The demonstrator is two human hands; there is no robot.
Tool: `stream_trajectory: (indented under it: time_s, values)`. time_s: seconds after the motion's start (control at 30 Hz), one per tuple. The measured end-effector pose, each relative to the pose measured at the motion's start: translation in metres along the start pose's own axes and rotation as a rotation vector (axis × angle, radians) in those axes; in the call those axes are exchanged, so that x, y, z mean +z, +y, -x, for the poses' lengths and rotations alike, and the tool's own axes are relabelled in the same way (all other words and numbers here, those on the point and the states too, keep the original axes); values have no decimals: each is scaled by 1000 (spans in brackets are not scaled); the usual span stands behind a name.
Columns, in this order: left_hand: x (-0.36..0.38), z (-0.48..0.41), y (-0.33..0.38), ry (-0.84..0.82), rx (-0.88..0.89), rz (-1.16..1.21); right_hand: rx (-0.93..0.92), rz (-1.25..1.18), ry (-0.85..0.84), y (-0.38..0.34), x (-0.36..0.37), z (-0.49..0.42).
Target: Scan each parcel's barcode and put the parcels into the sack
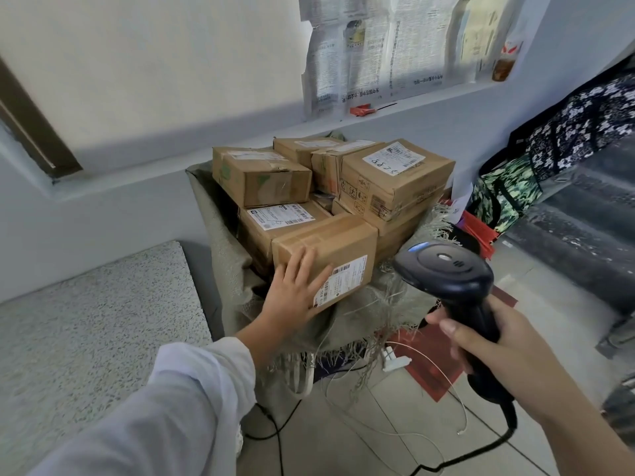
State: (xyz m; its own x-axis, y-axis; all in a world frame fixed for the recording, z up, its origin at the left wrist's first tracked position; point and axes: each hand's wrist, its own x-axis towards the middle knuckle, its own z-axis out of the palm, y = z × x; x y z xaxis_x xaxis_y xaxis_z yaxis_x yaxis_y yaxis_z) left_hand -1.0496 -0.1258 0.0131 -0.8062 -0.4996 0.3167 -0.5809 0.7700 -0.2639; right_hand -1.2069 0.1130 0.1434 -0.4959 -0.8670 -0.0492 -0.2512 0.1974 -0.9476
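Parcels [324, 250] of matt brown cardboard, with glossy tape and white paper labels [347, 281]; sack [230, 255] coarse woven fibre, frayed at its rim; scanner [446, 269] at 4 o'clock smooth black plastic, faintly shiny; newspaper [378, 46] at 12 o'clock thin, matt.

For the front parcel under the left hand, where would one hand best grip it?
Probably the front parcel by its free left end, from the near left: other boxes crowd its back and right, and the right hand is busy holding the scanner.
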Motion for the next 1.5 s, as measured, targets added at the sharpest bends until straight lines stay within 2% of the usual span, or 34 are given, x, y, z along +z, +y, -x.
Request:
stream_trajectory:
  time_s: [0.1, 0.27, 0.5, 0.67, 0.93, 1.03, 1.3, 1.5]
  values:
    - [2, 1, -5, 39, 29, 69, 8, -6, -15, 3, -2, 0]
    - [-12, -3, -1, 92, -118, 240, -10, -8, -32, 3, -7, 2]
    - [-8, -2, 8, 88, -292, 418, -8, -23, -45, 6, -12, 5]
    - [-4, -12, 13, 6, -397, 405, 13, -22, -42, 11, -17, 4]
    - [-7, -4, 2, -98, -414, 456, 12, -12, -74, 11, -17, 4]
    - [-10, 3, 3, -54, -451, 495, -2, -1, -91, 9, -16, 4]
    - [-28, 25, 14, 77, -407, 498, 13, 6, -152, 9, -12, 4]
    - [-46, 62, 8, 183, -375, 430, -13, 38, -249, 2, 8, -4]
